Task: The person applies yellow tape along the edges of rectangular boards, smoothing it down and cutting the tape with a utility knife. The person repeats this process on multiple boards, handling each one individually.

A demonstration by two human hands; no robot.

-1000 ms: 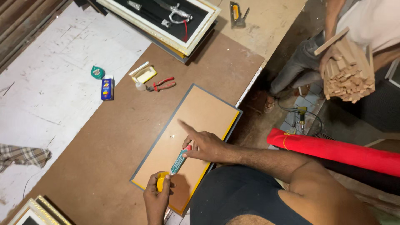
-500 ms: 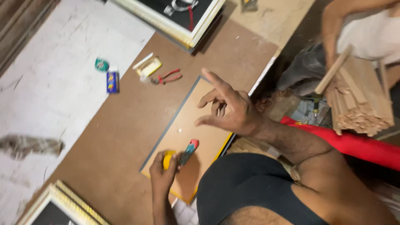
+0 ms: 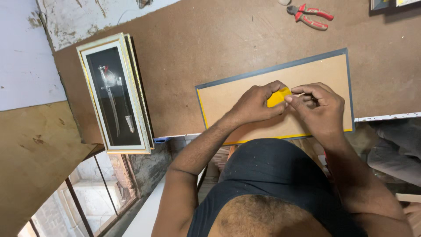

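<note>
- Left hand (image 3: 256, 104): fingers curled & clamped on a small yellow plastic object (image 3: 278, 97), held just above the board
- Right hand (image 3: 319, 107): thumb & forefinger pinched at the yellow object's right end, w/ a thin pale sliver showing betw. the fingertips; what it is cannot be told
- Both hands close together, touching at the yellow object, over the centre of a flat rectangular brown hardboard panel w/ a dark-blue and yellow edge (image 3: 245, 90)
- Panel lies flat on a brown worktable (image 3: 197, 39), its near long edge at the table's edge
- Left of panel, well apart: white-and-gold rectangular frame w/ black backing & a mounted dagger (image 3: 115, 94), overhanging the table edge
- Far side, top right: red-handled pliers (image 3: 310, 16) on the table, well apart from the hands
</note>
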